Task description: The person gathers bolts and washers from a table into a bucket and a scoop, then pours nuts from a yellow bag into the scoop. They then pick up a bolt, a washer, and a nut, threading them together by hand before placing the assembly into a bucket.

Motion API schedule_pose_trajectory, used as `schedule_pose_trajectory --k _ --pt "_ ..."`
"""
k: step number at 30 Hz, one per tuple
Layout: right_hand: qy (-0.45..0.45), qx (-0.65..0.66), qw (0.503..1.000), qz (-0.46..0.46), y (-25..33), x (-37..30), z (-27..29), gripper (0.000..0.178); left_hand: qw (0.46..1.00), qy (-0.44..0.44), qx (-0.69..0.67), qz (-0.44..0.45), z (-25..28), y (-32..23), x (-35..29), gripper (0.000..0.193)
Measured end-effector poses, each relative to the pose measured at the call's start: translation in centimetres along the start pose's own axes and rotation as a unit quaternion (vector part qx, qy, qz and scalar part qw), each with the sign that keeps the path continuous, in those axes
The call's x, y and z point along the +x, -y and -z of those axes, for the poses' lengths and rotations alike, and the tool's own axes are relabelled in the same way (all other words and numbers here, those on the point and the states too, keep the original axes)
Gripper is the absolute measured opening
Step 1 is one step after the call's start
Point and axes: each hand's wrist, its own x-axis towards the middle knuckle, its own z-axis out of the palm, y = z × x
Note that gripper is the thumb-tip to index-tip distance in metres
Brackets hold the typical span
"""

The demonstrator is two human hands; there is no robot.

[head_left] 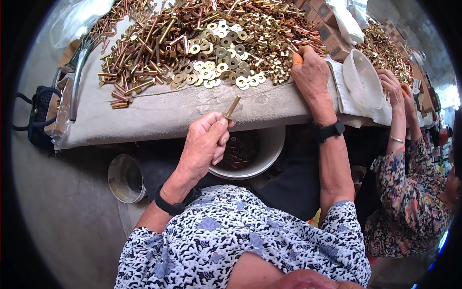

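Note:
My left hand (206,138) is closed, thumb and fingers pinching a slim brass-coloured bolt (235,105). The bolt points up and to the right, with a flat ring like a washer round it just above my fingertips. At the right side of the table, my right hand (312,73) reaches into the edge of a heap of small brass-coloured nuts (275,61). Its fingers are bent together, and whatever they grip is hidden. Between the hands, flat round washers (211,67) lie spread in a pile. Brass and copper-coloured bolts (149,50) are heaped left of them.
A grey cloth (187,106) covers the table. Below its edge stands a round metal basin (269,159) with dark small parts inside, and a bucket (126,178) on the floor. To the right are bricks (332,41), a clear plastic tub (362,79) and a co-worker's hands (395,89) at another heap.

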Motion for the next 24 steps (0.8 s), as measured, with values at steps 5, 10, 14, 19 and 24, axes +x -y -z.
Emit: schedule_pose_trajectory --k 5,10,14,19,24 --pt "-0.067 0.129 0.989 0.038 1.0 -2.6 2.1 0.004 1.0 -0.005 0.003 -0.008 0.0 0.2 0.0 0.024" --pt "-0.016 0.327 0.945 0.014 2.1 -4.9 2.4 0.015 0.999 0.002 0.018 -0.04 -0.1 0.7 0.3 0.025" --pt "0.052 0.366 0.928 0.037 3.0 -5.9 3.4 0.016 0.998 -0.013 0.033 -0.052 0.0 0.8 0.1 0.025" --pt "0.077 0.404 0.907 0.095 4.5 -7.1 4.1 0.013 0.994 -0.022 0.07 -0.078 -0.1 0.8 0.1 0.024" --pt "0.105 0.412 0.9 0.095 5.1 -7.8 3.4 0.011 0.992 -0.027 0.087 -0.081 -0.2 0.8 -0.1 0.023"
